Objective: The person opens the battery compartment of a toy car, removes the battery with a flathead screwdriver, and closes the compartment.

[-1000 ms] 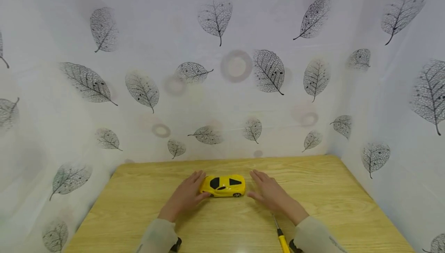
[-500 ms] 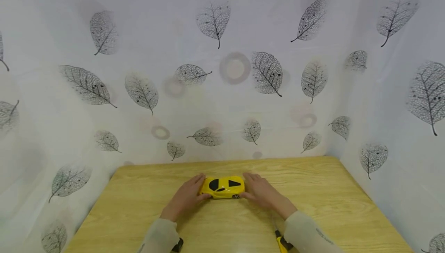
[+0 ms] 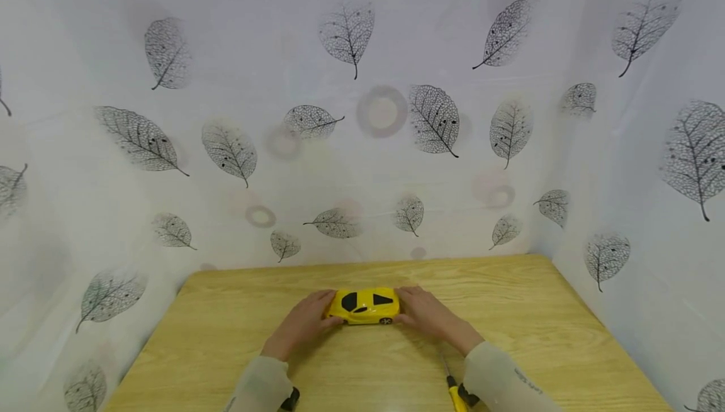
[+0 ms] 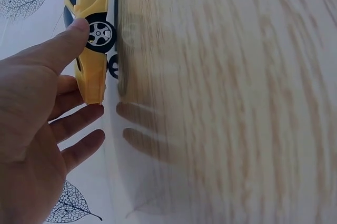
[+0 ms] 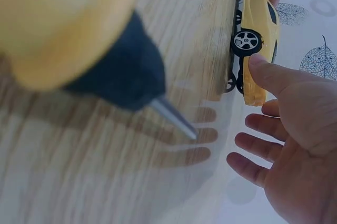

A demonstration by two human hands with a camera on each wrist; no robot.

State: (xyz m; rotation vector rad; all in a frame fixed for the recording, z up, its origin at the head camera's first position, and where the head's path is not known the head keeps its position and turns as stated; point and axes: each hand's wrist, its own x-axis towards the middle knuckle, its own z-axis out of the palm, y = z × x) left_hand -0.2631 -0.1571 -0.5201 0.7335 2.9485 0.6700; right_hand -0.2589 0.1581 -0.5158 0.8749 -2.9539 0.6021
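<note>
A yellow toy car [image 3: 364, 306] with black windows sits side-on near the back of the wooden table, between both hands. My left hand [image 3: 306, 322] holds its left end; in the left wrist view the thumb [image 4: 79, 27] presses beside a wheel and some fingers pass behind the body. At the other end, my right hand [image 3: 429, 316] grips the car, its thumb [image 5: 258, 63] on the side near a wheel and the lower fingers spread free. A yellow-handled screwdriver [image 3: 456, 396] with a black collar lies by the right forearm, partly cut off by the frame's bottom.
The wood-grain table [image 3: 226, 336] is enclosed by white sheeting [image 3: 362, 167] printed with dark leaves at the back and both sides. In the right wrist view the screwdriver [image 5: 121, 66] looms large and blurred close to the camera.
My right hand has moved left from beside the car to take hold of its right end. The left hand stays at the left end, and the car has barely shifted.
</note>
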